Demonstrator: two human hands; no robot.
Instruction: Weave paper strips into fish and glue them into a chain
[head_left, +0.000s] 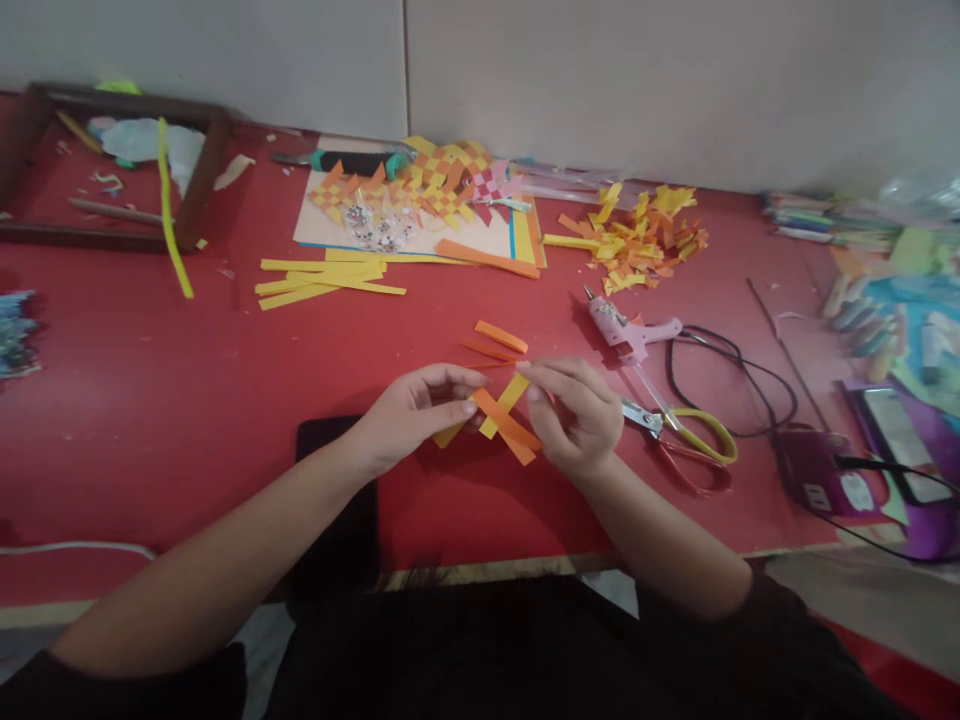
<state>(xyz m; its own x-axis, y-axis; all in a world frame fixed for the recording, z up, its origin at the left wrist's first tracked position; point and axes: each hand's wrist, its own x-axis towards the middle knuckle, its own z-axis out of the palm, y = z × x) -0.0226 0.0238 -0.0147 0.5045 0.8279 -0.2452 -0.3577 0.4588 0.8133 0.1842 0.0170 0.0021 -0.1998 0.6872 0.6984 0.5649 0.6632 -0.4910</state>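
Note:
Several orange and yellow paper strips (504,418) cross one another between my hands, just above the red table. My left hand (424,410) pinches their left side between thumb and fingers. At the upper right end of a yellow strip, the fingertips of my right hand (574,410) are closed on it. Loose orange strips (501,336) lie just beyond my fingers. Farther back left is a bunch of yellow strips (322,280). How the strips interlace under my left fingers is hidden.
Right of my hands lie scissors (694,435) and a pink glue gun (630,328) with a black cord. Woven paper pieces (442,180) and a pile of paper scraps (645,240) are at the back. A wooden frame (217,165) stands back left; a phone (900,440) lies right.

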